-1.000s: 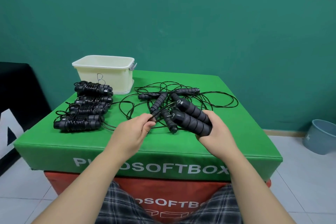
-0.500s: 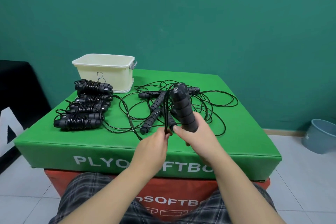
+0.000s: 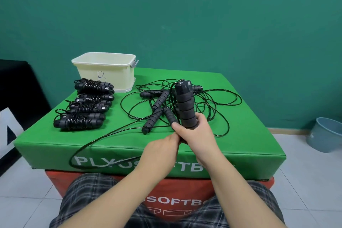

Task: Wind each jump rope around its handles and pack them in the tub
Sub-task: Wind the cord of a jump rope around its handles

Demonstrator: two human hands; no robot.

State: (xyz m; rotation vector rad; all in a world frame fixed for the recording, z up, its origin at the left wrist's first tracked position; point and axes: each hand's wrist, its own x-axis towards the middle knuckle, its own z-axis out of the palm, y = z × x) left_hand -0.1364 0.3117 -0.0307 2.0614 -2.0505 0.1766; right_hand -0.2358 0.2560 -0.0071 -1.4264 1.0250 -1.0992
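Observation:
My right hand (image 3: 198, 131) grips a pair of black foam jump rope handles (image 3: 185, 103) held upright above the green box. My left hand (image 3: 162, 148) pinches the black cord just below the handles. A loop of that cord (image 3: 96, 140) hangs over the box's front edge. Behind the handles lies a tangle of loose ropes and handles (image 3: 161, 107). Several wound ropes (image 3: 83, 105) lie in a row at the left. The cream tub (image 3: 105, 72) marked "B" stands at the back left.
The green soft box (image 3: 240, 135) rests on a red one (image 3: 185, 198). A blue bucket (image 3: 325, 135) stands on the tiled floor at the right. A black object (image 3: 16, 98) is at the left. My knees in plaid shorts are below.
My right hand turned the handle pair from lying sideways to upright. My left hand moved in under them with the cord, and a long cord loop now swings out over the front edge.

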